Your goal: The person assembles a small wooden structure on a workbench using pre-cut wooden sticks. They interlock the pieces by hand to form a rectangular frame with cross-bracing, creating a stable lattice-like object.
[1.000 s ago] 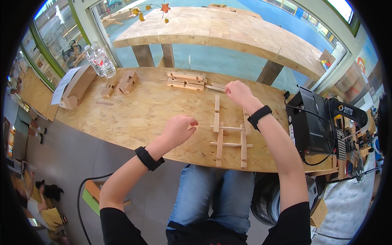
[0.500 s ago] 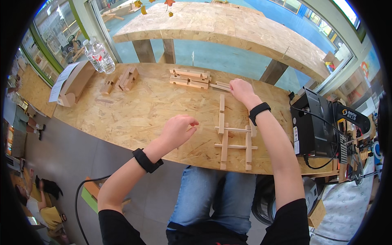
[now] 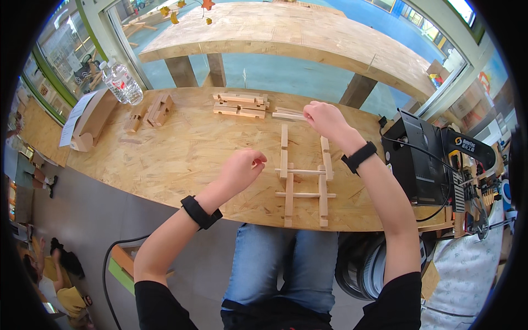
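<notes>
My right hand (image 3: 324, 118) reaches to the far side of the board table, its fingertips pinched on the right end of a thin wooden stick (image 3: 291, 115). Another stick lies against it. Left of these sits a stack of notched wooden bars (image 3: 240, 105). Nearer me is a ladder-like layout of wooden bars (image 3: 289, 203), crossed by two thin rods (image 3: 309, 194). My left hand (image 3: 240, 169) hovers over the table left of this layout, fingers loosely curled, with nothing visible in it.
At the back left are notched wooden blocks (image 3: 159, 110), a cardboard box (image 3: 91, 124) with paper on it, and clear plastic bottles (image 3: 125, 85). A black machine (image 3: 415, 159) with a cable occupies the right end. Behind stands a thick wooden table (image 3: 275, 33).
The view has shifted, moving the table leftward in the picture. Relative to the table, my right hand has moved slightly right at the sticks. My left fingers have curled more.
</notes>
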`<state>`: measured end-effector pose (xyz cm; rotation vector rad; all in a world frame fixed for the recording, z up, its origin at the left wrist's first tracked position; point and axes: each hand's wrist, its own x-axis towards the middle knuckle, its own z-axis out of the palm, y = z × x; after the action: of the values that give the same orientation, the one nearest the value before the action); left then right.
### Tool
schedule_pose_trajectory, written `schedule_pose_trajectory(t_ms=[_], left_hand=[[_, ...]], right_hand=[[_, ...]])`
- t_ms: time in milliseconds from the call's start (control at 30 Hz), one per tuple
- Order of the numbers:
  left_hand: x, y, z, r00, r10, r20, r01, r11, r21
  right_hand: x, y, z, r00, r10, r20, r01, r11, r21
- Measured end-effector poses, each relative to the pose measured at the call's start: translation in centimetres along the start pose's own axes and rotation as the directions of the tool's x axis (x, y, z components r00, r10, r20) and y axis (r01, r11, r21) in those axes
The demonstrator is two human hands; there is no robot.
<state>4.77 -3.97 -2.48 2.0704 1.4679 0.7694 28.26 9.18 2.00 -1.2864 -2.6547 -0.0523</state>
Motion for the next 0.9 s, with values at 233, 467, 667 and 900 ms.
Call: schedule_pose_trajectory(t_ms=[233, 467, 667, 900], left_hand=[[5.2, -0.1, 0.4, 0.988, 0.066, -0.14, -0.067, 0.998, 0.001], [5.9, 1.7, 1.7, 0.998, 0.057, -0.03, -0.054, 0.994, 0.093], [6.1, 0.8, 2.0, 0.997, 0.081, -0.011, -0.08, 0.993, 0.081], [6.2, 0.7, 2.4, 0.995, 0.102, 0.003, -0.102, 0.994, 0.039]], right_hand=[[-5.8, -0.3, -0.4, 0.99, -0.083, 0.111, 0.072, 0.993, 0.095], [-6.3, -0.8, 1.2, 0.991, -0.098, 0.088, 0.085, 0.987, 0.14], [-6.0, -1.3, 1.3, 0.99, -0.088, 0.113, 0.071, 0.987, 0.147], [-6.4, 0.5, 1.0, 1.0, -0.004, 0.002, 0.003, 0.944, 0.33]])
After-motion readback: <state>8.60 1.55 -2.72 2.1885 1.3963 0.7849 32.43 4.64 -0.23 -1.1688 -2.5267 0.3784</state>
